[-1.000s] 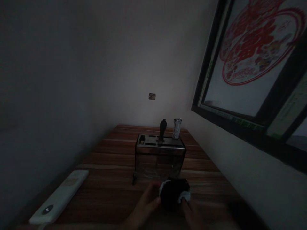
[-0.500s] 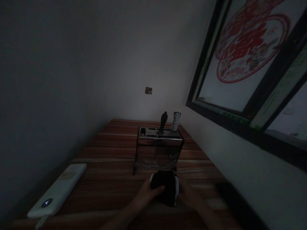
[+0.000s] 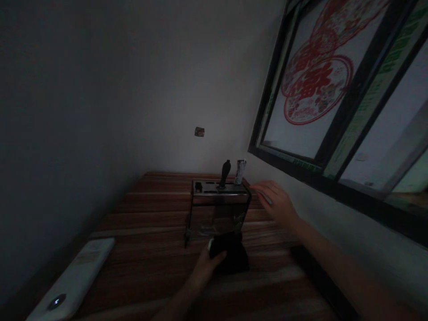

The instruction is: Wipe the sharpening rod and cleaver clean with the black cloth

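A white flat device (image 3: 72, 281) lies far left on the table (image 3: 150, 249). The left hand (image 3: 205, 265) has its fingers clasped on a dark bundle (image 3: 232, 256) that sits on the table just before the knife rack (image 3: 219, 209); the right hand (image 3: 277, 203) hovers beside the rack, fingers spread apart

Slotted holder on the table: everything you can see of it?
The slotted holder is a box with a shiny metal top and see-through walls, upright on the wooden table. A black handle stands in one slot; other slots look empty. A dark bundle under the left hand lies at its front. The right hand hovers beside its right end, apart.
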### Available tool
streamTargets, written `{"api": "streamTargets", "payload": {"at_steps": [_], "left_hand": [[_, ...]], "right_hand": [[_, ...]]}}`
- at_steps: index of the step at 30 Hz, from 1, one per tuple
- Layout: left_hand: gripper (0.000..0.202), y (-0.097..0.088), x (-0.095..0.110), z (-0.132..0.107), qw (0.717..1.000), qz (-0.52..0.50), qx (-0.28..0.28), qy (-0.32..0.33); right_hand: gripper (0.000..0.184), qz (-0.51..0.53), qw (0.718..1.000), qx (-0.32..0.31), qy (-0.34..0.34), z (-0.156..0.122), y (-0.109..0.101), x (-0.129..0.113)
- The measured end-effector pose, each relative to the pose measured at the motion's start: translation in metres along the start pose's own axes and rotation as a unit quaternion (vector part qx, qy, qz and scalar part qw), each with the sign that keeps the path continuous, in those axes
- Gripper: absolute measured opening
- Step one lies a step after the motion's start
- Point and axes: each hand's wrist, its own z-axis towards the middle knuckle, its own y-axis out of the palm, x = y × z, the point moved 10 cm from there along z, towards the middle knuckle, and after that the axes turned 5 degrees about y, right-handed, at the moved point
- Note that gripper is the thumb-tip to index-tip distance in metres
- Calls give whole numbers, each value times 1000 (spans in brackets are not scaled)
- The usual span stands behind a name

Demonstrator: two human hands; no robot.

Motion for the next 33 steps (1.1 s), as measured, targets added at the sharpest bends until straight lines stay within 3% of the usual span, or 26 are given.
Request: {"api": "streamTargets", "payload": {"at_steps": [3, 8, 19, 33], "left_hand": [[59, 4, 2, 0, 1000, -7, -17, 7], [59, 8, 1, 0, 999, -17, -32, 9], [62, 8, -2, 3, 999, -3, -37, 27], [66, 10, -3, 2, 999, 22, -41, 13]], "right_hand": [[32, -142, 970, -68, -188, 26, 22, -30], [32, -252, 899, -128, -334, 36, 65, -39], [23, -324, 855, -149, -377, 56, 99, -29], [21, -328, 828, -174, -419, 59, 95, -27]]}}
